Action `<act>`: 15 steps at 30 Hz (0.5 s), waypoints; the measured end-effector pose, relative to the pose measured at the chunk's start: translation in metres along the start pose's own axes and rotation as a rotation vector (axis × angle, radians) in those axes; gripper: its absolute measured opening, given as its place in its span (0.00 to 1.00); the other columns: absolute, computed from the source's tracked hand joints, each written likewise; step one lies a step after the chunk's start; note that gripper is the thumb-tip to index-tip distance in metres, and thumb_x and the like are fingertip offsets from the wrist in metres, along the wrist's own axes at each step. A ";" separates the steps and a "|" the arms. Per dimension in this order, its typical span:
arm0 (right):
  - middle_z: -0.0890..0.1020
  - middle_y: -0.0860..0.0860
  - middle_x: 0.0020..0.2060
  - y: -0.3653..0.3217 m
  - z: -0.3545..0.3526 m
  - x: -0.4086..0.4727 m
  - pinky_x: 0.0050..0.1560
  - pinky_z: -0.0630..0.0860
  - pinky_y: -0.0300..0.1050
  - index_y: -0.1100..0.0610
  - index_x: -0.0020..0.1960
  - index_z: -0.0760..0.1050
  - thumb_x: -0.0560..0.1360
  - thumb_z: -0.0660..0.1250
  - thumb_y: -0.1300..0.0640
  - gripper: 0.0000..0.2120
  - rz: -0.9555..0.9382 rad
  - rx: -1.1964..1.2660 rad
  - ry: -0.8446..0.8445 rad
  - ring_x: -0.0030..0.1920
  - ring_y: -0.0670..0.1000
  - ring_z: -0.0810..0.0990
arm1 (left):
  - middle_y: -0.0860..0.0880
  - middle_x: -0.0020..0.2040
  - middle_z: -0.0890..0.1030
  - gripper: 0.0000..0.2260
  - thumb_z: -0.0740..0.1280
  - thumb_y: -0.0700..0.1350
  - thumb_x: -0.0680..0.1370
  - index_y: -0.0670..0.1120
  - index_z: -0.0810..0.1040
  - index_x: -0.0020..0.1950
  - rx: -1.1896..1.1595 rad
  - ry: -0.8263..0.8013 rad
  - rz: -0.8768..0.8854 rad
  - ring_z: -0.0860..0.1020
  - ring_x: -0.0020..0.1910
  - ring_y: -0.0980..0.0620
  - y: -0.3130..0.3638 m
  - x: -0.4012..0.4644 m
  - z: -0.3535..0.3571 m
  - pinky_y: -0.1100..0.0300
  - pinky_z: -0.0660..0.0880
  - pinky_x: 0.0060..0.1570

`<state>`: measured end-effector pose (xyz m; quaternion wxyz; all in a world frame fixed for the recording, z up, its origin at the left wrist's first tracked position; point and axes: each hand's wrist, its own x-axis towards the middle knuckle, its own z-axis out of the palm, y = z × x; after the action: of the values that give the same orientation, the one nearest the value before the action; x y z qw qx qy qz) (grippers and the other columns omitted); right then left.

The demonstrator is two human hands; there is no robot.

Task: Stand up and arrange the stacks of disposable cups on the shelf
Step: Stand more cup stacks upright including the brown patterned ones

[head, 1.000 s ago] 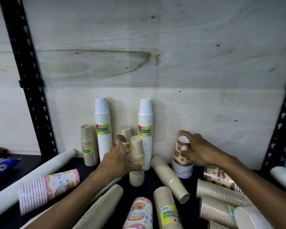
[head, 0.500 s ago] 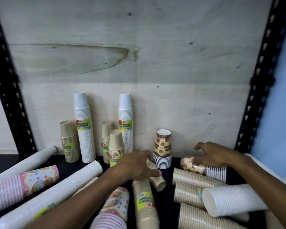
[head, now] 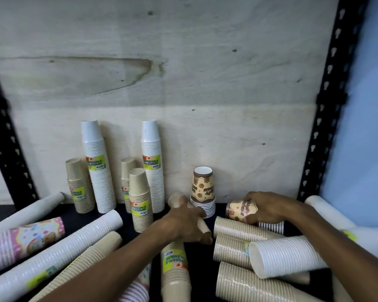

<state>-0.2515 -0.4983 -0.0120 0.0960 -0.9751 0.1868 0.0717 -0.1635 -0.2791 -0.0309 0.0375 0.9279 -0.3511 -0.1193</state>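
Shelf, plywood back. Left hand closed around lying kraft cup stack; right hand clasps lying patterned stack. Risk: lifting knocks upright patterned stack between them.

Yellow-green labels reading "DISPOSABLE TABLEWARE" (partly legible) appear on the front brown cup stack at 9 o'clock of centre and, upside down, on the lying brown stack at 6 o'clock.
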 end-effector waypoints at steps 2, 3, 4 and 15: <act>0.76 0.50 0.64 0.002 0.000 -0.001 0.56 0.73 0.42 0.51 0.74 0.65 0.72 0.73 0.45 0.34 -0.013 0.002 0.012 0.55 0.49 0.75 | 0.44 0.74 0.58 0.34 0.72 0.63 0.69 0.58 0.67 0.72 -0.029 0.034 -0.004 0.71 0.67 0.40 0.002 -0.001 0.000 0.54 0.70 0.65; 0.76 0.50 0.65 0.002 -0.002 -0.002 0.57 0.73 0.42 0.50 0.74 0.64 0.72 0.73 0.44 0.35 -0.018 0.003 0.016 0.56 0.50 0.75 | 0.45 0.73 0.60 0.33 0.73 0.62 0.69 0.58 0.68 0.71 -0.044 0.043 -0.003 0.72 0.66 0.41 0.001 -0.002 -0.001 0.54 0.71 0.64; 0.76 0.50 0.65 0.002 -0.003 -0.004 0.58 0.73 0.43 0.50 0.75 0.63 0.72 0.73 0.44 0.36 -0.023 0.010 0.021 0.57 0.50 0.75 | 0.46 0.72 0.61 0.33 0.74 0.61 0.68 0.58 0.69 0.70 -0.063 0.044 -0.004 0.72 0.66 0.42 -0.001 -0.003 -0.003 0.55 0.71 0.63; 0.80 0.46 0.53 0.006 -0.024 -0.006 0.51 0.77 0.41 0.49 0.66 0.69 0.66 0.76 0.47 0.31 -0.048 0.220 0.211 0.49 0.45 0.80 | 0.45 0.48 0.84 0.14 0.65 0.49 0.79 0.46 0.76 0.62 -0.560 0.061 -0.015 0.85 0.44 0.47 -0.025 -0.014 -0.076 0.61 0.78 0.36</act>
<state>-0.2572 -0.5069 0.0112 0.1836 -0.9650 0.1790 -0.0544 -0.1385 -0.2526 0.0421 0.3023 0.8872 -0.2961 -0.1839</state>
